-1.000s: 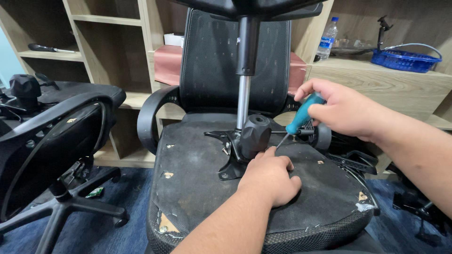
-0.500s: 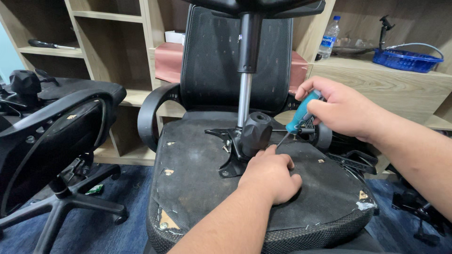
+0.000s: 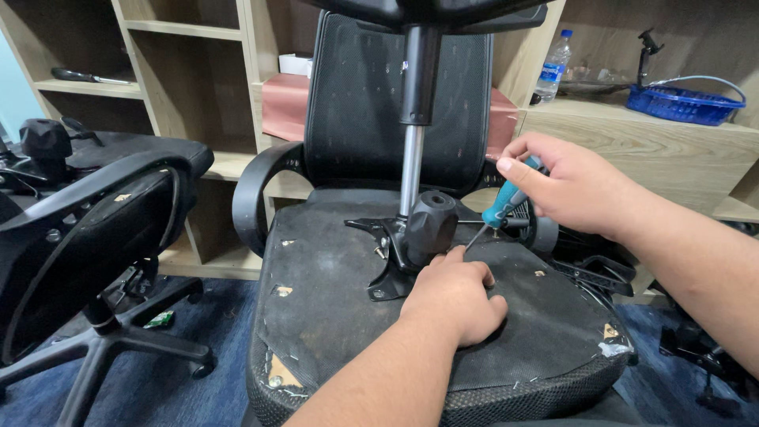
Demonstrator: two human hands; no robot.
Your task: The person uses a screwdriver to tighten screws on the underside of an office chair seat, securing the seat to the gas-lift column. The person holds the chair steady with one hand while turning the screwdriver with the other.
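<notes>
While left hand (image 3: 455,294) rests flat, right hand (image 3: 571,186) angles screwdriver (image 3: 500,207) downward.

An upturned office chair seat (image 3: 332,316) is steadied by the left hand (image 3: 455,294), pressed flat beside the black tilt mechanism (image 3: 411,237). A teal-handled screwdriver (image 3: 500,207) is gripped in the right hand (image 3: 569,186) at two o'clock, its tip set against the underside. A second office chair (image 3: 87,229) is seen at nine o'clock; a blue basket (image 3: 684,103) sits at one o'clock.
</notes>
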